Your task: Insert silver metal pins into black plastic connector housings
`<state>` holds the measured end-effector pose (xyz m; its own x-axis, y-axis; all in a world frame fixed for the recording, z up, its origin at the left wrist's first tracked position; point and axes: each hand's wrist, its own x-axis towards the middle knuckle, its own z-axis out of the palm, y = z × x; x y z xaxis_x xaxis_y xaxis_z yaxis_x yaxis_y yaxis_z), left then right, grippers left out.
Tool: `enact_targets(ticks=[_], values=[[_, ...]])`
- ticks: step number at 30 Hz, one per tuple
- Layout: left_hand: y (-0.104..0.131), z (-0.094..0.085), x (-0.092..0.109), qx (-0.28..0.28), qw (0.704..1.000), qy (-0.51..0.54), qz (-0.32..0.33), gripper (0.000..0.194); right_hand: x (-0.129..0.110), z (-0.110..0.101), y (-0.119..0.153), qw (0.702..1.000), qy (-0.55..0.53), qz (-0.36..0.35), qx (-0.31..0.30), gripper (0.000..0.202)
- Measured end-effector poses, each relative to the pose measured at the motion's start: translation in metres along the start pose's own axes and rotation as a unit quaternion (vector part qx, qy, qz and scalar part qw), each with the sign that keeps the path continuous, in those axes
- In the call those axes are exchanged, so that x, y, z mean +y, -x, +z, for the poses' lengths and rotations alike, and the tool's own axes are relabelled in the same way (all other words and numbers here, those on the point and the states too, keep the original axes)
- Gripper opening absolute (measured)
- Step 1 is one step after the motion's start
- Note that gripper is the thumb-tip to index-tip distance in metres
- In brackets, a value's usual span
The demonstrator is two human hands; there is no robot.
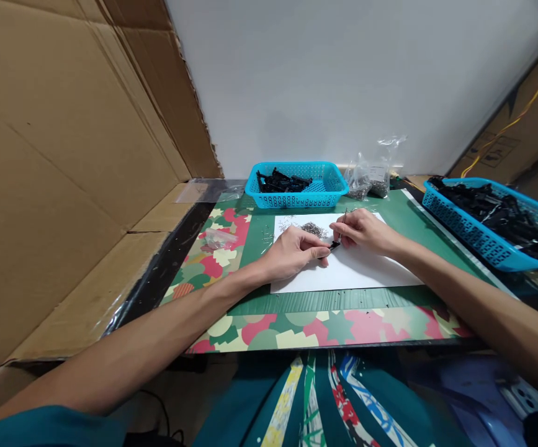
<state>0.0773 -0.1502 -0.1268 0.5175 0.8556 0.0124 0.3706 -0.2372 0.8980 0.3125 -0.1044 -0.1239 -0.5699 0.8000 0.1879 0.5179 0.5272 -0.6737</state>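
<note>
My left hand pinches a small black part between thumb and fingers, low over a white sheet of paper. Just to the right, my right hand is closed on slim metal tweezers, whose tip points down at the black part. Whether the tip grips anything is too small to tell. Behind my hands, a pile of tiny metal pieces lies on the paper, with more scattered to its left.
A blue basket with black parts stands at the back. Another blue basket, heaped with black parts, is at the right. Clear bags of small pieces lean by the wall. A small plastic bag lies left on the patterned mat.
</note>
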Motion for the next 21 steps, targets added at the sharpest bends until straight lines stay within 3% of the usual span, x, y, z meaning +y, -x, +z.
enact_targets(ticks=[6,11,14,18,21], values=[[-0.001,-0.001,-0.004,-0.007,1.000,0.009,0.009,0.030,0.001,0.002,0.000,0.997,-0.077,0.015,-0.001,0.059],[0.000,-0.004,-0.003,-0.023,0.999,-0.010,0.022,0.040,0.005,0.002,-0.001,0.988,-0.125,0.052,0.078,0.068],[0.002,-0.005,0.000,-0.014,0.997,-0.069,0.040,0.036,0.005,-0.005,0.001,0.995,-0.037,0.032,0.087,0.068],[0.003,-0.005,0.002,-0.005,0.995,-0.090,0.038,0.038,0.005,-0.015,0.004,0.980,0.186,-0.045,0.045,0.046],[0.004,-0.006,0.002,0.013,0.996,-0.086,0.033,0.045,0.006,-0.018,0.006,0.970,0.234,-0.062,0.020,0.037]])
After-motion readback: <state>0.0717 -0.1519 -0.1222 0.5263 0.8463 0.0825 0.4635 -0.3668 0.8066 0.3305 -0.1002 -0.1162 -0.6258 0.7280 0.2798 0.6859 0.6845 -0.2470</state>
